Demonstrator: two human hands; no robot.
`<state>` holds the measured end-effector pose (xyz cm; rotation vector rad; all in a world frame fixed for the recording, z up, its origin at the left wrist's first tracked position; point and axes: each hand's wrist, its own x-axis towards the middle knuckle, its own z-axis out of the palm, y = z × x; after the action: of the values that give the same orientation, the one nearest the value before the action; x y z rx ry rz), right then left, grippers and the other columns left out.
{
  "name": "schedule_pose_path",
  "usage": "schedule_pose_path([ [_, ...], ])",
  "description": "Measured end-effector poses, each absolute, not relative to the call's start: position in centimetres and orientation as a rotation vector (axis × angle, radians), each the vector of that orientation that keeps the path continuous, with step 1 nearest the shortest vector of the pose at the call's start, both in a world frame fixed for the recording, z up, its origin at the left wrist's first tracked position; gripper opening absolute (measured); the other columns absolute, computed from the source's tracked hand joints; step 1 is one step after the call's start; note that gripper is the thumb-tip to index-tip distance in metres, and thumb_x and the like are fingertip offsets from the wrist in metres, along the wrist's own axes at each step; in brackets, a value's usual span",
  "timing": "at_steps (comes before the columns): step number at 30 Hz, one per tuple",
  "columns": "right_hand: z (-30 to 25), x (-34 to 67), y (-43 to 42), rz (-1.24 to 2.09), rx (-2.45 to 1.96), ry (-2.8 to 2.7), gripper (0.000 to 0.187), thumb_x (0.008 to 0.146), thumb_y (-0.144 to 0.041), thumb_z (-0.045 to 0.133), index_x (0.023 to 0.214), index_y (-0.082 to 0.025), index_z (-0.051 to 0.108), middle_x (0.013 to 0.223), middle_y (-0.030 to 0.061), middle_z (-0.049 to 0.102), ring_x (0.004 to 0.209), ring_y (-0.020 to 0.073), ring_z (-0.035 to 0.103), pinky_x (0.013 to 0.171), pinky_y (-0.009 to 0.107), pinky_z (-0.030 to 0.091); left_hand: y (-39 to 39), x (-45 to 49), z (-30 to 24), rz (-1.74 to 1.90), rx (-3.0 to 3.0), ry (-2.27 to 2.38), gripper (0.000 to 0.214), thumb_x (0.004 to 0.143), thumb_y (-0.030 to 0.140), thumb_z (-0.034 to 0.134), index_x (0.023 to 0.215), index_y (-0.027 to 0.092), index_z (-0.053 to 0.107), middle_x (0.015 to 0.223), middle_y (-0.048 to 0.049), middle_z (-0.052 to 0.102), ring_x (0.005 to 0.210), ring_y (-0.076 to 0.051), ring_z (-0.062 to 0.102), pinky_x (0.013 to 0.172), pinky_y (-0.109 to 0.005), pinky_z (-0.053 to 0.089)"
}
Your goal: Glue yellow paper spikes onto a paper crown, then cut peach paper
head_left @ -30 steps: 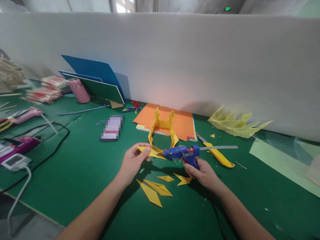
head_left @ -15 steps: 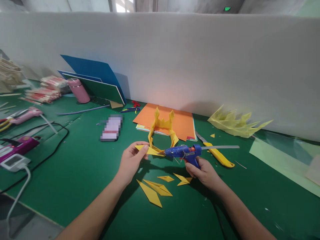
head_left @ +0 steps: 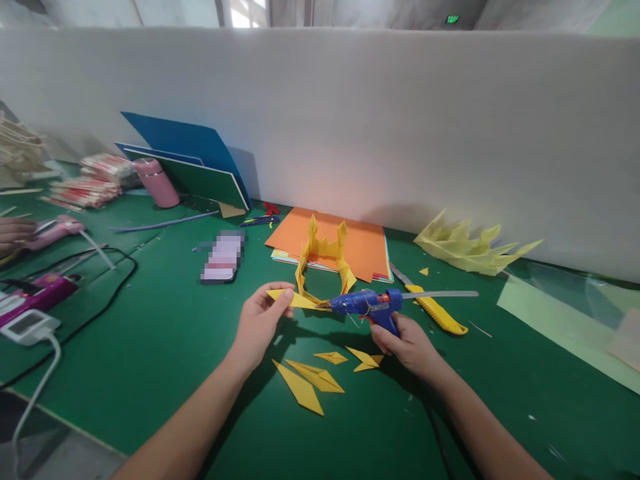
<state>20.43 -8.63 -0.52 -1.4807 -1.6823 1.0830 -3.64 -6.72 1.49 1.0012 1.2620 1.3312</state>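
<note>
Between thumb and fingers, my left hand [head_left: 263, 325] pinches a folded yellow paper piece [head_left: 303, 301]. My right hand [head_left: 407, 343] is wrapped round the handle of a blue glue gun [head_left: 367, 303], a clear glue stick [head_left: 443, 294] poking out of its back. The gun's nozzle meets the right end of the paper piece; whether glue is coming out I cannot tell. Just behind stands a ring-shaped yellow paper crown [head_left: 327, 249] with upright points. Several folded yellow paper pieces [head_left: 315, 375] lie on the green table in front of my hands.
A yellow utility knife [head_left: 437, 312] lies right of the glue gun, near a pale yellow paper crown [head_left: 470, 247]. Orange paper [head_left: 367, 247] lies behind. At left are a phone [head_left: 223, 257], a pink bottle [head_left: 157, 183], a purple power strip [head_left: 47, 292] and another person's hand [head_left: 15, 233].
Another person's hand has come into view at the left edge, by the pink glue gun. My own hands, the paper piece and the blue glue gun stay almost still.
</note>
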Motion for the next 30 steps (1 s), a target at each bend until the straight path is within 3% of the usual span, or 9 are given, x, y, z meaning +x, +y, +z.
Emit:
schedule_pose_path([
  [25,-0.46,20.53,-8.48,1.025,-1.504,-1.702,0.032,0.070,-0.050,0.053,0.056,-0.022,0.044,0.047,-0.0027,0.046,0.044,0.0121,0.043,0.045,0.026,0.036,-6.57,-3.98,1.28,1.335,1.005,1.286,0.039,0.060,0.049,0.076,0.080,0.017,0.068,0.061,0.0034,0.059,0.052,-0.008,0.052,0.056,-0.021,0.040],
  [30,-0.39,20.45,-8.61,0.990,-1.496,-1.710,0.029,0.070,-0.048,0.054,0.062,-0.020,0.054,0.051,-0.0019,0.048,0.047,0.0128,0.045,0.044,0.026,0.036,-6.61,-4.05,1.29,1.344,1.012,1.288,0.039,0.061,0.049,0.075,0.080,0.016,0.068,0.061,0.0031,0.059,0.053,-0.008,0.051,0.055,-0.021,0.041],
])
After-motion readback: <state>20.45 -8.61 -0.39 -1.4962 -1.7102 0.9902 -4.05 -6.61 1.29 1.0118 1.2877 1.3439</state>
